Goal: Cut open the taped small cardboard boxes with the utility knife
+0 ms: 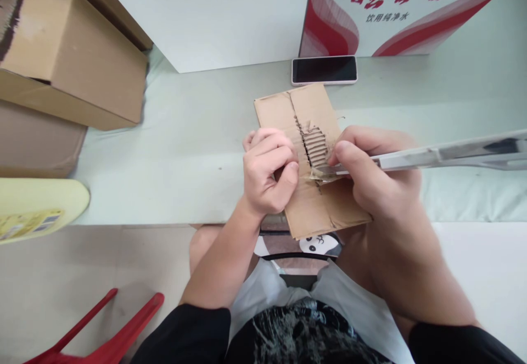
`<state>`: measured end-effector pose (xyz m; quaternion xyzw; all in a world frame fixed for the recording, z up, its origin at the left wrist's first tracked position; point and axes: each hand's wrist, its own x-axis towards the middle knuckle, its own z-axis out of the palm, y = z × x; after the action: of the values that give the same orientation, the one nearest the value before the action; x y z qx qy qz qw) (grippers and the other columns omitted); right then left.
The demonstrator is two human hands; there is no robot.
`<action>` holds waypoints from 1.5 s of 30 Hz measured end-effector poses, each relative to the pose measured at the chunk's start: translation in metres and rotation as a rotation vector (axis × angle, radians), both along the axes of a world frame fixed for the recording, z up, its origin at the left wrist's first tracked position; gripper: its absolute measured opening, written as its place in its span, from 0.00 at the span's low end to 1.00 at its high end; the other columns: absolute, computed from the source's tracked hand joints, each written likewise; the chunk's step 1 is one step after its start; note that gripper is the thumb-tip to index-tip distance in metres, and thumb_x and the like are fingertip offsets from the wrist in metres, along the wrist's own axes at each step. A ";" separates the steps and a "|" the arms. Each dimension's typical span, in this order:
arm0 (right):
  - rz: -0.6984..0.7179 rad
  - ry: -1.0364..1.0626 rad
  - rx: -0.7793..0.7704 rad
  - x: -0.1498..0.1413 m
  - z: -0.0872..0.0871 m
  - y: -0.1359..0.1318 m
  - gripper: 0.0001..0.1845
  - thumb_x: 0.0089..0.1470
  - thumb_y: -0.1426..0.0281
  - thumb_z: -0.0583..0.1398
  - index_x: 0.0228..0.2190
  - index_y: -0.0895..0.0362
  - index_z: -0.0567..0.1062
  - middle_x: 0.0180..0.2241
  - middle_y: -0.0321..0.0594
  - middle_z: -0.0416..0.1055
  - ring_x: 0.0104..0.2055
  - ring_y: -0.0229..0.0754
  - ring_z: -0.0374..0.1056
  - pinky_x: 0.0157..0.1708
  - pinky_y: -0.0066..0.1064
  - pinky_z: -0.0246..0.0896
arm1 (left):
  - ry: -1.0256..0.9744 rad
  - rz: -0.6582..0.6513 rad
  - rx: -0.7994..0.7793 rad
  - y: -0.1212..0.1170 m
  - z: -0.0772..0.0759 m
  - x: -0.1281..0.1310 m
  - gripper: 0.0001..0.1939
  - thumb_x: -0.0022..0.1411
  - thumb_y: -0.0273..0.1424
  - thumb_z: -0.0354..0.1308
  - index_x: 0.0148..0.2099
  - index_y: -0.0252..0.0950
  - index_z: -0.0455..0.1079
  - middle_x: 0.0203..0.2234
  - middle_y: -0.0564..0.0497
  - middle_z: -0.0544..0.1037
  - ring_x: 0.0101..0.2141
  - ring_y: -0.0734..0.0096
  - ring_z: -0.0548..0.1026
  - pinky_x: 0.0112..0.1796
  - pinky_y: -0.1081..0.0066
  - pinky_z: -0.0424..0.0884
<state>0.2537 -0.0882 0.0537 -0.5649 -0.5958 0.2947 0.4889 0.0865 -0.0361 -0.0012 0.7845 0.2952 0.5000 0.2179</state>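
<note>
A flat piece of brown corrugated cardboard (315,210) lies at the near edge of the pale table (193,150), overhanging my lap. Its top layer is torn away in the middle, baring the ribbed core (315,143). My left hand (267,169) is curled closed, pressing on the cardboard's left half. My right hand (370,161) is closed on a long grey metal tool (453,155) whose handle runs off to the right. The tool's tip (319,174) touches the cardboard just below the torn patch, between my two thumbs.
A phone (324,70) lies face up behind the cardboard. A red and white printed box (395,7) stands at the back right, a white panel (214,18) at the back centre. Brown cartons (69,51) are stacked left. A yellow object (37,207) and red plastic bars (102,331) sit lower left.
</note>
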 end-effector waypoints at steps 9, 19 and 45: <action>0.039 0.030 0.044 0.002 -0.003 0.001 0.18 0.61 0.74 0.59 0.20 0.53 0.66 0.19 0.33 0.63 0.23 0.37 0.58 0.25 0.36 0.51 | -0.031 -0.004 0.000 0.000 0.000 0.000 0.12 0.65 0.29 0.51 0.27 0.40 0.61 0.25 0.51 0.77 0.35 0.61 0.74 0.41 0.53 0.66; 0.035 0.031 0.065 0.002 -0.006 0.002 0.20 0.62 0.73 0.59 0.19 0.53 0.67 0.19 0.33 0.64 0.22 0.36 0.57 0.24 0.36 0.51 | -0.073 0.007 -0.001 -0.001 -0.002 0.002 0.10 0.64 0.27 0.52 0.28 0.40 0.62 0.25 0.53 0.76 0.36 0.62 0.74 0.44 0.53 0.67; 0.040 0.037 0.062 0.002 -0.006 0.001 0.20 0.62 0.73 0.60 0.18 0.53 0.66 0.19 0.33 0.64 0.22 0.36 0.56 0.24 0.36 0.52 | -0.055 -0.025 -0.040 0.000 -0.003 -0.002 0.12 0.65 0.27 0.52 0.27 0.41 0.60 0.26 0.54 0.75 0.38 0.62 0.75 0.63 0.47 0.59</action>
<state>0.2558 -0.0868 0.0482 -0.5319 -0.6066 0.2963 0.5112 0.0846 -0.0365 -0.0047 0.7694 0.2893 0.5128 0.2478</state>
